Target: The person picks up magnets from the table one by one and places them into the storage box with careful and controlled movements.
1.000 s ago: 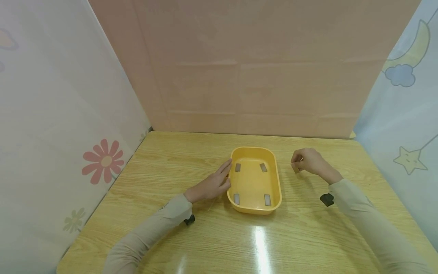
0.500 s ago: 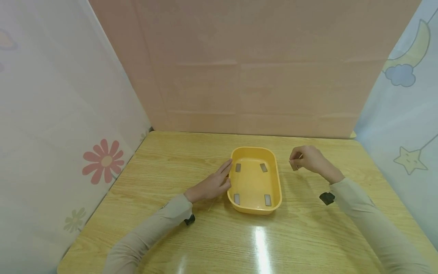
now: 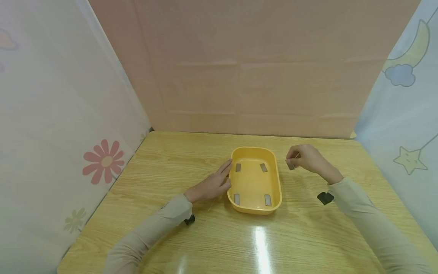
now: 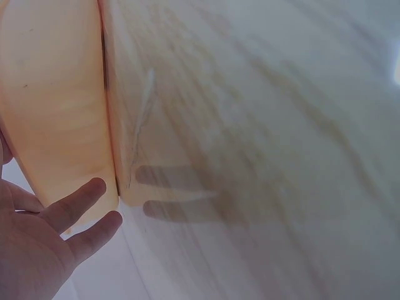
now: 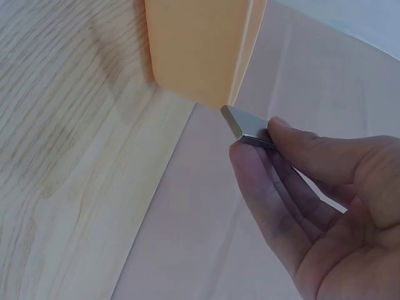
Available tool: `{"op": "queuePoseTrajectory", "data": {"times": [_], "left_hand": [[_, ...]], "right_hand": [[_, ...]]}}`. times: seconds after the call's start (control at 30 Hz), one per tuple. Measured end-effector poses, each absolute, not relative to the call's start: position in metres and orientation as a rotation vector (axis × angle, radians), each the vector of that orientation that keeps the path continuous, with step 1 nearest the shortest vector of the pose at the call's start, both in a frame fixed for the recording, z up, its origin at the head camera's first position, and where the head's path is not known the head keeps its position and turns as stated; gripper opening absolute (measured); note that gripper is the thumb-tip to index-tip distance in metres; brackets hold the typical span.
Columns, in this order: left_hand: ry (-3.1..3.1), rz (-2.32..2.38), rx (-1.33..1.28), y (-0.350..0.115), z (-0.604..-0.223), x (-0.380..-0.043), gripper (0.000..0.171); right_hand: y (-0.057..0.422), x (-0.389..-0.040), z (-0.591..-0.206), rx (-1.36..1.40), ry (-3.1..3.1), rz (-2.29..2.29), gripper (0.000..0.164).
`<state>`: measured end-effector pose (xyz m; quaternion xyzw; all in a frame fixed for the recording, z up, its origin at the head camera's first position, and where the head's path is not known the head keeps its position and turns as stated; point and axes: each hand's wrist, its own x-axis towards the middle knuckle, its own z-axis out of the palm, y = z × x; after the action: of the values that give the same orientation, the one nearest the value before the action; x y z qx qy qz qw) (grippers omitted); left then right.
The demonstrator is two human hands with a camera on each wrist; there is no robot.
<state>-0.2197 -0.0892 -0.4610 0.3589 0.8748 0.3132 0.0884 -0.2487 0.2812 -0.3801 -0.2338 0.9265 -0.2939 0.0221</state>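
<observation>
A yellow plastic tray (image 3: 253, 186) with rounded corners and raised walls lies on the table. Several small grey rectangular blocks rest on its floor, such as one near the front right corner (image 3: 267, 200). My left hand (image 3: 210, 185) touches the tray's left wall from outside with fairly straight fingers; the left wrist view shows two fingertips (image 4: 100, 186) beside that wall. Right of the tray and above the table, my right hand (image 3: 307, 158) pinches a thin silvery metal block (image 5: 247, 128) between thumb and fingers. Part of the block is hidden by the thumb.
The wood-grain table (image 3: 171, 152) runs back to a pinkish hanging sheet (image 3: 239, 68). Pale printed curtains (image 3: 68, 95) close off both sides. A dark wrist-camera piece (image 3: 326, 198) hangs below the right cuff, and another (image 3: 189, 219) below the left cuff.
My right hand has moved slightly left and up, nearer the tray, with the metal block still pinched and turned a little. The left hand and tray stay in place.
</observation>
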Motion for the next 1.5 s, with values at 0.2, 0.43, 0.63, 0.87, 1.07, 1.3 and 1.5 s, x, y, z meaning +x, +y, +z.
{"op": "queuePoseTrajectory", "data": {"times": [0.2, 0.43, 0.63, 0.87, 1.07, 1.3, 1.5], "left_hand": [[2.586, 0.954, 1.067, -0.090, -0.462, -0.219, 0.066], [2.583, 0.946, 1.066, -0.090, -0.461, -0.219, 0.066], [2.576, 0.959, 1.063, -0.090, -0.461, -0.219, 0.065], [2.585, 0.950, 1.071, -0.090, -0.462, -0.219, 0.066], [2.595, 0.939, 1.078, -0.090, -0.462, -0.220, 0.066], [2.601, 0.927, 1.062, -0.090, -0.460, -0.219, 0.065], [2.614, 0.915, 1.064, -0.090, -0.460, -0.220, 0.065]], "right_hand": [[0.278, -0.247, -0.376, -0.751, 2.896, -0.912, 0.005], [0.272, -0.245, -0.373, -0.762, 2.902, -0.923, 0.004], [0.268, -0.243, -0.370, -0.764, 2.887, -0.956, 0.004], [0.261, -0.241, -0.366, -0.755, 2.858, -1.014, 0.005], [0.257, -0.241, -0.365, -0.752, 2.865, -1.021, 0.004], [0.250, -0.240, -0.360, -0.781, 2.826, -1.074, 0.004], [0.243, -0.240, -0.360, -0.780, 2.769, -1.134, 0.004]]}}
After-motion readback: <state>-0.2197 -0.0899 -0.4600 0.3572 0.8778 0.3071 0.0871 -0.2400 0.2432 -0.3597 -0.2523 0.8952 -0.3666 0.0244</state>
